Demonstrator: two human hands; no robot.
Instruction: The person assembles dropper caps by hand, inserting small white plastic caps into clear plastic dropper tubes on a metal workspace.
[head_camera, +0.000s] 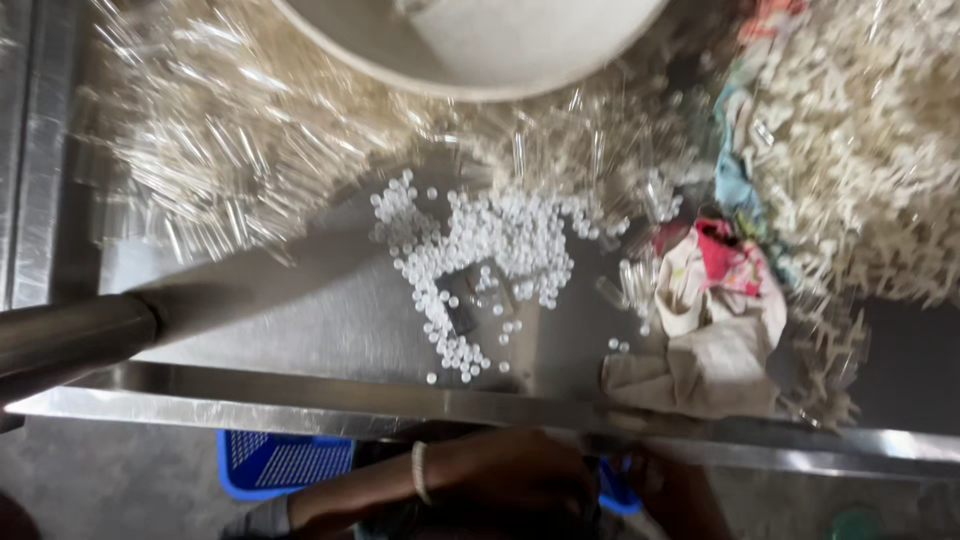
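Observation:
My left hand (520, 478) hangs below the front edge of a steel table (300, 345), a pale bangle on its wrist. My right hand (672, 490) is beside it, dark and partly cut off by the frame. Neither hand touches anything on the table, and I cannot make out their fingers. Nearest to them on the tabletop is a scatter of small white round caps (490, 240). A few clear tubes and a small dark object (465, 308) lie among the caps.
A big heap of clear plastic tubes (220, 150) fills the far left. A large white basin (480, 50) stands at the back. Crumpled cloths (715, 330) lie right of the caps, beside a mound of white plastic pieces (880, 150). A metal pipe (70, 335) and a blue crate (280, 462) are on the near left.

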